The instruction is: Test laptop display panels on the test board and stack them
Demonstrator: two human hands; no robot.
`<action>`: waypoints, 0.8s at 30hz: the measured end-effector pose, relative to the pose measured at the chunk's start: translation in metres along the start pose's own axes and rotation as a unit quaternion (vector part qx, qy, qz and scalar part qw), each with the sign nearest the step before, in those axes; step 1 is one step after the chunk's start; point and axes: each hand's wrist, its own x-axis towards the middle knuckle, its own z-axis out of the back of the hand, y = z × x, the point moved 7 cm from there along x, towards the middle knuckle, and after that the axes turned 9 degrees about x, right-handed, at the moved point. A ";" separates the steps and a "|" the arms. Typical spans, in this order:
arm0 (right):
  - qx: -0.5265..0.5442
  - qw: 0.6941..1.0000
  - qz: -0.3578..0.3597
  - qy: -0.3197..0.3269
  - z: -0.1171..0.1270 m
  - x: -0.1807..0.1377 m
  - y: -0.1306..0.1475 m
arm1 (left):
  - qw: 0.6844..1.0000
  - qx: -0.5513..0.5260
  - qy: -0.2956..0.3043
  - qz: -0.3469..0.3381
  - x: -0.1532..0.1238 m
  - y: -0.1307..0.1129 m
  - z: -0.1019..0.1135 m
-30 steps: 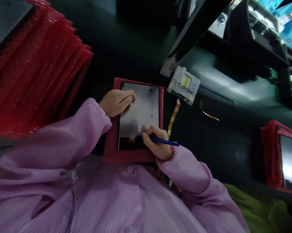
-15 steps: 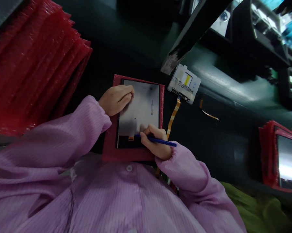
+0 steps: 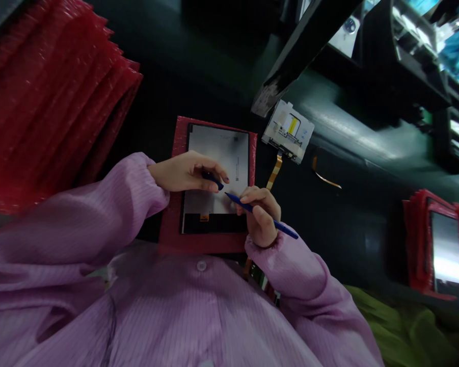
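Head view showed the screen panel (image 3: pixel 231 153) flat on red wrap (image 3: pixel 210 244) before us. Our right hand (image 3: pixel 262 216) had its fingers closed around a blue pen (image 3: pixel 246 206); our left hand (image 3: pixel 187 173), loosely curled, held the cap (image 3: pixel 214 180). The pen was uncapped, tip and cap not joined; whether our hands hid marks, we couldn't tell.

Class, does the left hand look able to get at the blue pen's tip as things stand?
Probably yes: the left hand holds a blue cap close to the blue pen's tip, with nothing visible between.
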 end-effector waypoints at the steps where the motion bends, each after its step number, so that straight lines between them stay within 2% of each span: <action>1: -0.010 1.000 0.010 0.000 0.000 0.000 0.002 | 1.000 -0.003 0.002 0.005 0.000 0.001 -0.001; 8: -0.073 0.997 -0.016 0.034 -0.005 -0.005 -0.001 | 0.999 -0.038 0.033 -0.002 0.001 0.001 -0.015; 13: -0.084 0.994 0.076 0.010 -0.002 -0.004 0.011 | 0.995 -0.085 0.044 0.002 0.001 0.000 -0.020; 15: -0.099 0.991 0.086 0.007 -0.002 -0.004 0.012 | 0.995 -0.092 0.045 0.001 0.002 -0.001 -0.020; 20: -0.154 0.985 0.008 0.082 -0.009 -0.007 0.000 | 0.989 -0.127 0.075 -0.002 0.000 -0.002 -0.032; 22: -0.205 0.970 0.035 0.124 -0.015 -0.008 0.000 | 0.983 -0.156 0.097 0.014 -0.003 -0.001 -0.045; 24: -0.259 0.947 0.113 0.155 -0.022 -0.009 0.008 | 0.978 -0.182 0.103 0.015 -0.005 -0.002 -0.057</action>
